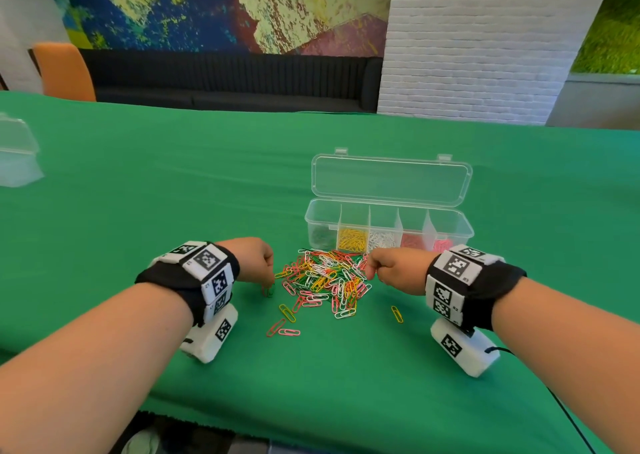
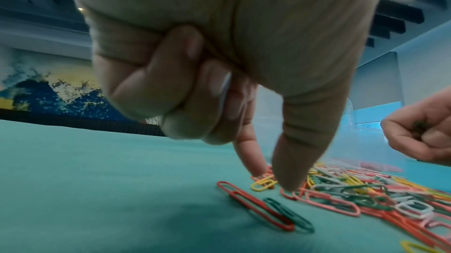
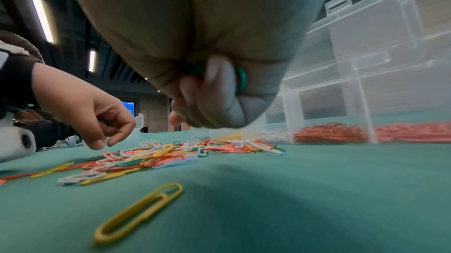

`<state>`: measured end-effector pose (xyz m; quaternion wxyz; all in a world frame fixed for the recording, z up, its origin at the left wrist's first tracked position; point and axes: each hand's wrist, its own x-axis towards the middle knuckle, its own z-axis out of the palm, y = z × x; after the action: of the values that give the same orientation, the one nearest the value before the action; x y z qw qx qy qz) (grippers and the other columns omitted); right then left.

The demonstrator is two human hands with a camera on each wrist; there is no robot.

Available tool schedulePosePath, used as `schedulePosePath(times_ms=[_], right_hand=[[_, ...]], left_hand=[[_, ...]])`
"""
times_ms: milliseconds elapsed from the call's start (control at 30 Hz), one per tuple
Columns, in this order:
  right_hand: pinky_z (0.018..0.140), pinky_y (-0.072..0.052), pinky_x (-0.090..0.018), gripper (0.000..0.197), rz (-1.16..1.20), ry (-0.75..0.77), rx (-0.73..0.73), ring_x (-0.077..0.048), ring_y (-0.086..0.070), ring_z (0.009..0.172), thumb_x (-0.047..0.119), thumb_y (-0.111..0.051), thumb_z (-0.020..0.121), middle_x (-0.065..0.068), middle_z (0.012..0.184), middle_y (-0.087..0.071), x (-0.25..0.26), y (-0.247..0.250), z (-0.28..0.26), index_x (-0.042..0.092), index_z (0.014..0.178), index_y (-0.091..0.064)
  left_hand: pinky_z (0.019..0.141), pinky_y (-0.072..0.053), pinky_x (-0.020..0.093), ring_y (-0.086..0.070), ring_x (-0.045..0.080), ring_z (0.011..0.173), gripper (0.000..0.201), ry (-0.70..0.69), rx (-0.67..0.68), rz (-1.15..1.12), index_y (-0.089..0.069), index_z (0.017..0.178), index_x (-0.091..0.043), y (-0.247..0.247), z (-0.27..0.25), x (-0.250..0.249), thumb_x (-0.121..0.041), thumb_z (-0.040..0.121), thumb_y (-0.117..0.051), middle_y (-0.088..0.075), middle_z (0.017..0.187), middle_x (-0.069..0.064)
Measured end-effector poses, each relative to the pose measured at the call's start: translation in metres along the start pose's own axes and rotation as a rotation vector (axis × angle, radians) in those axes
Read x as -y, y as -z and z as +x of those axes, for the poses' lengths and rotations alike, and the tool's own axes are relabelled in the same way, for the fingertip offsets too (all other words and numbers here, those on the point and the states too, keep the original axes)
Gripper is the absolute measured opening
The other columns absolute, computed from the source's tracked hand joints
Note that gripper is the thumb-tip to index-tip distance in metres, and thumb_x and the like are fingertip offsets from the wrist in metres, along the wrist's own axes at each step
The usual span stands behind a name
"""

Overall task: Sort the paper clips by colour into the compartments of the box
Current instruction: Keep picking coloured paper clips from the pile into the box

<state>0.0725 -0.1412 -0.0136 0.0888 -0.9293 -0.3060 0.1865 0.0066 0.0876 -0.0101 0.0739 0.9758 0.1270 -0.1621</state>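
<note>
Five compartments in the box [image 1: 388, 227], head view: you're sitting w/ the mixed pile of paper clips [image 1: 323, 280] just in front of it on the table [image 1: 138, 183], between your hands. Left hand [image 1: 254, 259] is reaching down at the pile's left edge; right hand [image 1: 398, 270] is hovering at its right edge, fisted.

Left wrist view: your index and thumb are pointing down, slightly apart, nothing pinched yet, other fingers curled. Green clip [image 2: 289, 215] is lying just short of the grip, toward the wrist, long axis roughly along your reach, beside a red clip [image 2: 253, 205]. Left hand's nearer, so prob. its pick.

Right wrist view: you're clutching green clips [image 3: 240, 79] inside curled fingers. Yellow clip [image 3: 139, 213] is lying loose near the wrist. Green compartment is the far-left one, I think.
</note>
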Motion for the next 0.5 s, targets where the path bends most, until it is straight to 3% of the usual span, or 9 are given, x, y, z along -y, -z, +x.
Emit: schedulePosePath(times_ms=[167, 300, 500], right_hand=[[0.057, -0.035, -0.019, 0.021, -0.077, 0.063, -0.008, -0.010, -0.046, 0.069, 0.011, -0.033, 0.096, 0.010, 0.074, -0.047, 0.012, 0.000, 0.007, 0.021, 0.097, -0.052], [0.055, -0.036, -0.018, 0.016, -0.165, 0.108, -0.037, -0.009, -0.045, 0.066, 0.021, -0.051, 0.091, 0.013, 0.070, -0.043, 0.011, -0.004, 0.012, 0.025, 0.105, -0.056], [0.051, -0.026, -0.017, 0.016, -0.242, 0.167, -0.008, -0.004, -0.041, 0.063, 0.034, -0.065, 0.083, 0.014, 0.068, -0.040, 0.011, -0.007, 0.017, 0.030, 0.090, -0.052]], left_hand=[[0.055, -0.035, 0.021, -0.049, 0.010, 0.073, 0.022, -0.010, 0.043, 0.012, -0.056, 0.083, -0.022, -0.008, 0.005, -0.002, -0.034, 0.076, -0.073, -0.053, 0.077, -0.009], [0.066, -0.040, 0.022, -0.054, 0.012, 0.082, 0.022, -0.014, 0.029, 0.002, -0.063, 0.090, -0.020, -0.010, 0.006, -0.003, -0.033, 0.076, -0.075, -0.059, 0.083, -0.008], [0.073, -0.043, 0.024, -0.056, 0.013, 0.084, 0.023, -0.019, 0.028, -0.012, -0.069, 0.097, -0.017, -0.011, 0.006, -0.004, -0.030, 0.079, -0.073, -0.064, 0.092, -0.004]])
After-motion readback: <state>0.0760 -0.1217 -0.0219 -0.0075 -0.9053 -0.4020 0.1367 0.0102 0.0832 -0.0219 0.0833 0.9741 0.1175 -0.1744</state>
